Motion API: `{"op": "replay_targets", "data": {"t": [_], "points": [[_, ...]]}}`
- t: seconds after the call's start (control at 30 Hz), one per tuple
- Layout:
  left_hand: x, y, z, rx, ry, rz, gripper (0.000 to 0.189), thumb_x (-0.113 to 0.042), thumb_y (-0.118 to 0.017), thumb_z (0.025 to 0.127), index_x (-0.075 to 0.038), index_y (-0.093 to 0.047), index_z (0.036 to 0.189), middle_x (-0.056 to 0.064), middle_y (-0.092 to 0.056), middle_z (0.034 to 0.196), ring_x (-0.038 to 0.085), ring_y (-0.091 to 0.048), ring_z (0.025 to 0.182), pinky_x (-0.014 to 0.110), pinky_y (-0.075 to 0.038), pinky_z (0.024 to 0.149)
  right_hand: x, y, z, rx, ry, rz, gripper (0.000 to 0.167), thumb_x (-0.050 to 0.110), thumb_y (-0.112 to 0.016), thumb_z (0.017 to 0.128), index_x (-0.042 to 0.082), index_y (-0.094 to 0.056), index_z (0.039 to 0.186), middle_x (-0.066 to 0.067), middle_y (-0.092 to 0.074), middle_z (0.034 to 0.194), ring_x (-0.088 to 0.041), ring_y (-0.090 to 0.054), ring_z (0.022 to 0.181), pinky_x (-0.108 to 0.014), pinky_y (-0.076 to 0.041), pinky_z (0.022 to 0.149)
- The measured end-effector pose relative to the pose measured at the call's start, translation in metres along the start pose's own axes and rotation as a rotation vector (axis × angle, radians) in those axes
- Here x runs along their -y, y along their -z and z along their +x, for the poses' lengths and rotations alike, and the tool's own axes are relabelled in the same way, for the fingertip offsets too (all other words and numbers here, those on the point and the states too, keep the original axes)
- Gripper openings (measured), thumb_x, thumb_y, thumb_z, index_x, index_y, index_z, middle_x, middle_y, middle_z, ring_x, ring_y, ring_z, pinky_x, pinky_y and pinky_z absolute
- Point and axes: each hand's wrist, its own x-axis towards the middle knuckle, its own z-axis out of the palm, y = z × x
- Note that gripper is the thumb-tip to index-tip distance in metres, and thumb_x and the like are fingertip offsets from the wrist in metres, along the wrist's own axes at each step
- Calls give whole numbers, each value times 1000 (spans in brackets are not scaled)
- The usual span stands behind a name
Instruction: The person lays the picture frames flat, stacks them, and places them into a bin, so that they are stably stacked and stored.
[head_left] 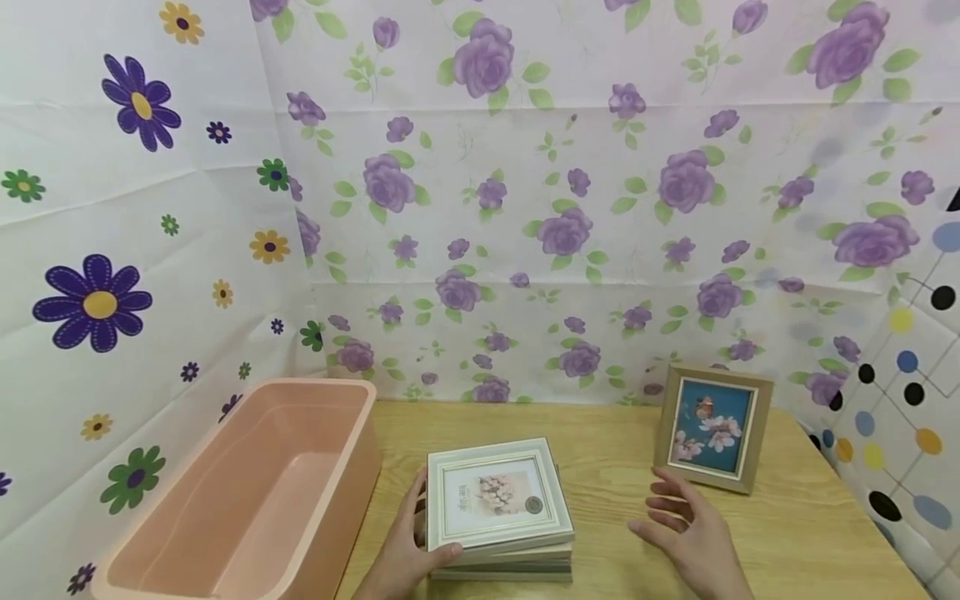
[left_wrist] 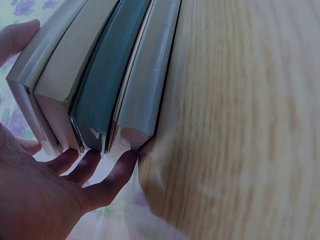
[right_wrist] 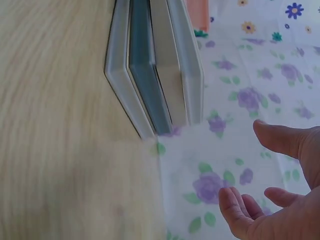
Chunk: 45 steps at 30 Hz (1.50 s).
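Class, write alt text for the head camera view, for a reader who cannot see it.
A person's left hand grips the side of a stack of picture frames on a wooden table, while the right hand hovers open beside it. A gold-framed flower picture stands upright behind; a pink plastic tub sits left.

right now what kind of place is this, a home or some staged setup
Probably a staged tabletop setup, not a lived-in room: floral sheets hang as backdrop on all sides of a small wooden table, which bears a pink tub, a stack of picture frames and one standing frame.
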Motion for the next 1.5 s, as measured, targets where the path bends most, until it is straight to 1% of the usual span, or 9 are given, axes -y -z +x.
{"op": "replay_targets", "data": {"t": [0.1,0.27,0.37,0.53,0.67,0.77,0.9,1.1,1.5], "points": [[0,1,0,9,3,-9,124,-12,-91,84,-7,-8,176,41,-30,166,46,-59,138,26,-64,85,-1,18,7,-30,-9,-31,93,26,-90,92,9,-38,168,-23,-52,156,-27,-69,129,-16,-60,94],[-2,1,1,22,38,-32,123,-12,-90,86,-11,-7,177,39,-29,168,43,-62,136,26,-65,83,-2,51,18,-119,-13,-107,101,36,-89,93,12,-32,172,-23,-51,158,13,-63,103,-12,-58,85],[-2,1,1,20,40,-28,124,-11,-90,85,-10,-7,177,37,-27,170,43,-61,137,25,-65,84,-3,71,24,-201,28,-169,102,39,-90,92,12,-34,172,-26,-54,155,23,-53,92,-9,-56,76],[-2,2,0,14,41,-12,124,-10,-91,84,-9,-8,176,36,-27,171,46,-59,139,24,-64,84,-5,99,38,-316,118,-248,96,34,-90,92,8,-39,169,-32,-58,149,18,-53,92,-6,-53,70],[-2,2,0,15,45,-10,124,-11,-91,84,-10,-9,177,36,-29,170,45,-60,138,24,-64,83,-8,119,52,-364,214,-291,96,26,-90,92,5,-38,169,-37,-55,147,-20,-73,100,-5,-50,66],[-1,3,1,15,49,-9,124,-11,-91,84,-11,-10,177,35,-28,171,42,-62,136,24,-64,83,-9,132,65,-368,279,-320,99,21,-91,91,5,-34,170,-43,-51,150,-62,-64,116,-6,-50,63],[-1,3,1,9,54,5,124,-12,-92,84,-11,-10,177,33,-26,174,43,-60,138,24,-64,83,-9,145,82,-346,354,-341,104,14,-92,89,5,-31,172,-47,-38,160,-70,-58,119,-16,-57,63],[-1,4,2,3,55,15,124,-13,-92,84,-10,-10,176,33,-27,173,50,-54,144,24,-63,85,-11,152,102,-333,377,-418,106,17,-92,89,3,-27,172,-52,-21,162,-73,-57,115,-65,-63,75],[-3,3,1,-12,40,13,123,-11,-93,82,-11,-13,176,31,-31,170,49,-47,147,25,-62,87,-15,162,128,-225,410,-494,96,13,-87,93,4,-31,171,-53,-30,154,-74,-56,117,-73,-60,76]]}}
